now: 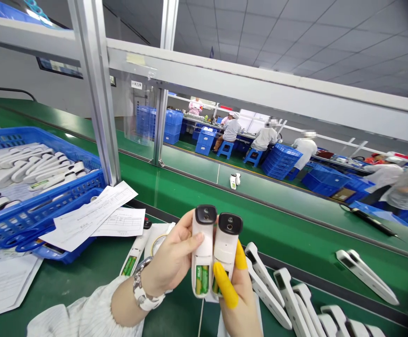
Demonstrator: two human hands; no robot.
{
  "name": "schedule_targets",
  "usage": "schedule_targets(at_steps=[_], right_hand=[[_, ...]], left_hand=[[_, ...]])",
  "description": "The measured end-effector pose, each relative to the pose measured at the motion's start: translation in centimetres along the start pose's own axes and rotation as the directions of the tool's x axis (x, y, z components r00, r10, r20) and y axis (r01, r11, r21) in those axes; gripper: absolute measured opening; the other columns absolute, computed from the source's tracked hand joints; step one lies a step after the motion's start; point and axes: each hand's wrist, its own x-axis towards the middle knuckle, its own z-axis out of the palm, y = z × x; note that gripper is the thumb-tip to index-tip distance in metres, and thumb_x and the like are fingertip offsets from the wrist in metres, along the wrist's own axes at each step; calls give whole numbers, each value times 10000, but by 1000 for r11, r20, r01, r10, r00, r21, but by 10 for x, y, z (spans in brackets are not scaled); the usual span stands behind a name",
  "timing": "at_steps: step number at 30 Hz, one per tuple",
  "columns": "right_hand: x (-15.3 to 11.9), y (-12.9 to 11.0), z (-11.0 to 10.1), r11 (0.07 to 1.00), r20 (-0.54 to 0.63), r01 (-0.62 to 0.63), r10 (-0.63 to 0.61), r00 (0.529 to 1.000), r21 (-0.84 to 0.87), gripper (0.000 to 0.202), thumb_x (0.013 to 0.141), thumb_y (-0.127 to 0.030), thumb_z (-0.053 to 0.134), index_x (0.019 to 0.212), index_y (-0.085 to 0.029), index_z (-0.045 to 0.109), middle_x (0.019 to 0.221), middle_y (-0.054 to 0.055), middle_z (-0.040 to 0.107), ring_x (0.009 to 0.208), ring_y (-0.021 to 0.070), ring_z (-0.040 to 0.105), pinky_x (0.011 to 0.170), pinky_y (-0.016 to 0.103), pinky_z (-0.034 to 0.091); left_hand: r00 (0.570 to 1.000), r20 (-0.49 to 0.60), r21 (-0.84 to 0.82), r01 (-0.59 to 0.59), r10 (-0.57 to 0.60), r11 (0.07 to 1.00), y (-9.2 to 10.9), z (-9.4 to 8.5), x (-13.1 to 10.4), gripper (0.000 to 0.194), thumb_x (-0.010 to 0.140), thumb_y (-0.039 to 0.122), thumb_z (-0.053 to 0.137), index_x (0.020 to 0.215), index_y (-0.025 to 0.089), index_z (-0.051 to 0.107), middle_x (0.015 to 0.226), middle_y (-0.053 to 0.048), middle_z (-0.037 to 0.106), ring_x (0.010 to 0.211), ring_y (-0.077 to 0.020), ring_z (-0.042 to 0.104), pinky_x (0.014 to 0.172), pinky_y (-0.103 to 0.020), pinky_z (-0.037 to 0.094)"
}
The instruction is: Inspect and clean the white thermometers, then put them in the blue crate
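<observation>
Two white handheld devices with black sensor heads are held upright side by side at the centre. My left hand (176, 250), with a watch on its wrist, grips the left device (204, 245), whose open compartment shows green batteries. Yellow finger covers are on my right hand (239, 290), which holds the right device (225, 245); a covered finger lies across its battery compartment. Beside my left wrist, another white device (137, 248) with green batteries lies on the table. Several white devices (265, 285) rest to the right of my right hand.
A blue basket (84, 182) of white devices stands left, with paper sheets (95, 220) beside it. Metal posts (97, 93) and a beam (260, 89) cross in front. Two devices (367, 276) lie on the green belt at right. People sit at benches beyond, near blue crates.
</observation>
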Motion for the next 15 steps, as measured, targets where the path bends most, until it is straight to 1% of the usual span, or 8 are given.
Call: schedule_targets(at_steps=[2, 4, 6, 7, 9, 10, 13, 15], right_hand=[[3, -1, 2, 992, -57, -8, 16, 998, 123, 677, 741, -356, 720, 1327, -382, 381, 1106, 3, 642, 978, 171, 615, 855, 304, 497], [6, -4, 4, 967, -75, -33, 54, 996, 254, 548, 758, -404, 695, 1252, -337, 467, 858, -13, 664, 735, 125, 607, 690, 241, 508], [9, -7, 5, 940, -65, -71, 98, 993, 333, 429, 790, -493, 623, 1148, -268, 546, 675, -18, 620, 580, 101, 529, 562, 200, 463], [9, -8, 5, 933, -54, -92, 117, 992, 347, 431, 797, -529, 592, 1121, -245, 560, 635, -15, 605, 550, 102, 504, 531, 200, 447], [9, -10, 7, 933, -62, -100, 129, 990, 347, 482, 773, -553, 603, 1137, -241, 549, 616, -12, 601, 539, 114, 497, 523, 219, 448], [8, -10, 8, 934, -73, -100, 132, 989, 342, 517, 754, -542, 630, 1173, -257, 527, 626, -14, 605, 549, 123, 508, 537, 233, 460], [6, -10, 10, 924, -70, -140, 176, 982, 356, 618, 717, -480, 684, 1264, -310, 452, 719, -8, 634, 620, 153, 569, 599, 280, 501], [5, -9, 9, 917, -69, -152, 190, 979, 368, 632, 733, -440, 671, 1303, -338, 416, 805, 5, 652, 681, 171, 604, 637, 304, 521]], left_hand=[[994, -105, -7, 4, -4, 1000, 0, 2, 1, 369, 870, 210, 552, 1224, 257, 459, 1189, -72, 604, 1053, -204, 599, 880, -319, 487], [983, -183, 20, -4, 7, 1000, 0, 2, 2, 389, 898, 289, 510, 1270, 296, 396, 1145, -66, 618, 906, -166, 636, 793, -296, 509], [977, -213, 34, 8, -1, 999, -1, 1, 4, 366, 908, 407, 455, 1238, 250, 444, 897, -48, 647, 675, -117, 599, 637, -235, 493], [976, -217, 20, 21, -16, 1000, -1, 0, 5, 389, 907, 459, 420, 1201, 212, 487, 780, -35, 619, 600, -105, 556, 583, -218, 470], [975, -217, -36, 38, -45, 999, -2, -1, 6, 444, 907, 504, 373, 1186, 191, 520, 700, -21, 565, 562, -101, 513, 557, -215, 450], [976, -212, -61, 41, -53, 997, -2, -1, 6, 442, 909, 497, 374, 1226, 218, 501, 719, -20, 561, 569, -103, 512, 566, -220, 450], [979, -199, -100, 17, -36, 995, -3, -1, 6, 447, 909, 415, 438, 1347, 357, 370, 826, -14, 570, 607, -99, 522, 599, -227, 453], [979, -200, -106, 26, -47, 994, -2, 0, 5, 474, 906, 379, 461, 1366, 364, 348, 828, -17, 569, 632, -101, 531, 627, -229, 459]])
